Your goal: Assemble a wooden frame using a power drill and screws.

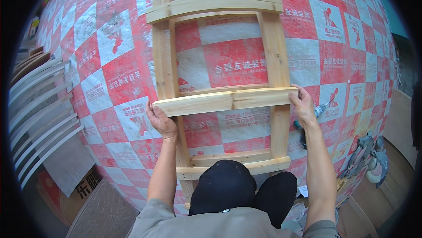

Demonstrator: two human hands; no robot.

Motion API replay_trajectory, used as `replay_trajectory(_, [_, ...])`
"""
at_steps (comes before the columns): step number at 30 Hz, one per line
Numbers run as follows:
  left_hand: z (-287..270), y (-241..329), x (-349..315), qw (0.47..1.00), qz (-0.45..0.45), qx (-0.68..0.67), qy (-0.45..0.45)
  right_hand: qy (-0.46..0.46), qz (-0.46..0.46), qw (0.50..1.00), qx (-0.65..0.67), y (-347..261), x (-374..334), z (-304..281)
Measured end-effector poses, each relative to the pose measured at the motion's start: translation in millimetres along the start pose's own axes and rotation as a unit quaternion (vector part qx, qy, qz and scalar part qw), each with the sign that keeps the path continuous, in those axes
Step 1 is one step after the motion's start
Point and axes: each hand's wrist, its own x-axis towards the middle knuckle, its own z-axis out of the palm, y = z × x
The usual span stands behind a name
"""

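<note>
A pale wooden slat [228, 100] lies crosswise over the two uprights of a ladder-like wooden frame [277, 53]. My left hand [161, 121] is closed around the slat's left end, thumb on top and fingers at the end. At the opposite end my right hand [303, 105] grips it, thumb against the near face. The frame lies flat on the floor, with a crosspiece [215, 5] at the far end and another crosspiece [237, 167] close to my knees. Beside my right wrist is a teal-and-dark power tool [299, 126], partly hidden by the arm.
Red-and-white checkered sheeting [118, 79] covers the floor. Several curved-looking pale strips [48, 106] lie at the left, near a flat board [66, 167]. Grey tools or gear [373, 163] rest at the right. My dark-clothed knees [228, 185] are at the frame's near end.
</note>
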Motion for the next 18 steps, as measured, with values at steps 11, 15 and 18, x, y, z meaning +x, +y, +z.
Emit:
replay_trajectory(11, [-9.5,-16.0,-0.5,0.993,-0.065,-0.100,-0.013,-0.080,0.068,0.994,0.020,3.5,13.5,-14.2])
replay_trajectory(15, [-8.7,-12.9,-0.4,0.995,-0.067,-0.073,-0.014,-0.081,0.068,0.994,0.035,5.9,14.1,-18.3])
replay_trajectory(18, [-1.1,-15.7,-3.8,0.995,-0.068,-0.070,-0.013,-0.055,0.071,0.996,0.010,-8.6,7.7,-22.8])
